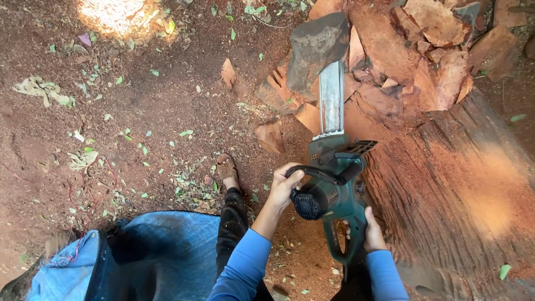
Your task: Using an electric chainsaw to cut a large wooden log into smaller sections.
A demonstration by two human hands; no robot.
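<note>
I hold a green and black chainsaw over the ground beside a large log. My left hand grips the black front handle bar. My right hand is closed on the rear green handle. The saw's metal bar points away from me, and its tip meets a dark grey chunk of wood among reddish split pieces. Both my sleeves are blue.
Red sawdust coats the log top and the soil. A blue woven sack lies open at the lower left. My sandalled foot stands on the dirt. Small wood chips and green leaves are scattered around.
</note>
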